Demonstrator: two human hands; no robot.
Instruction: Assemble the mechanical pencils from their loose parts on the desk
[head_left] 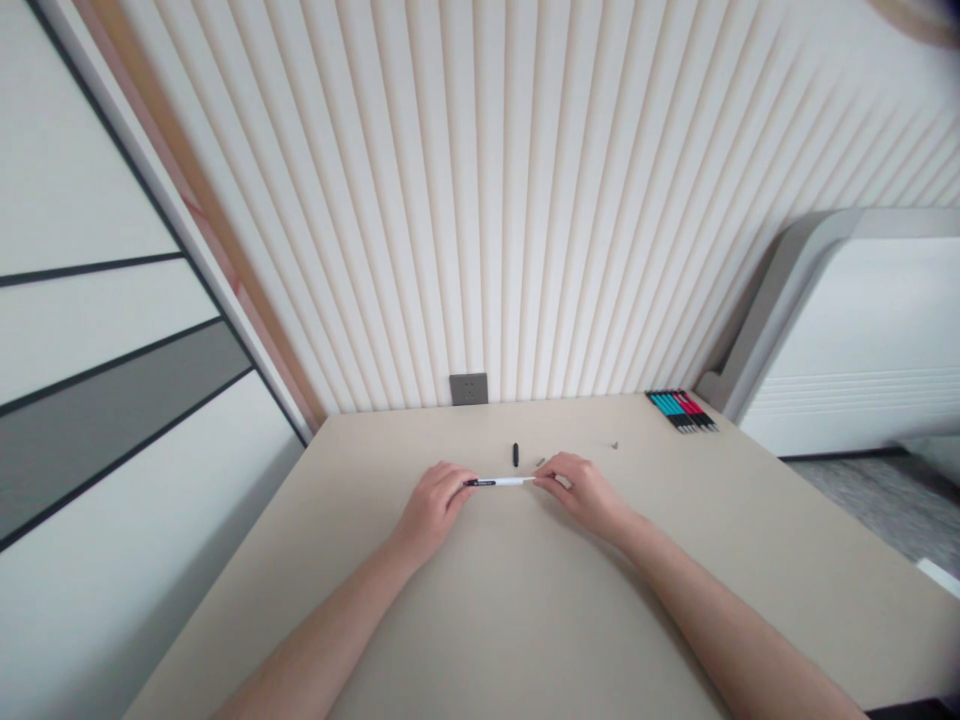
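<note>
Over the middle of the beige table, a white pen barrel (510, 482) with a black end lies level between my two hands. The fingers of my left hand (437, 500) pinch its black end. At its right end, my right hand (579, 492) pinches a thin pale rod, perhaps a refill, that reaches into the barrel. Just beyond the barrel, a short black piece (516, 455) rests on the table. A small grey part (540, 462) lies close to my right fingertips.
A tiny metallic piece (615, 445) lies farther right on the table (480, 620). Several blue, red and black pens (681, 411) are lined up at the back right corner. A ribbed wall with a dark socket (469, 389) stands behind the table.
</note>
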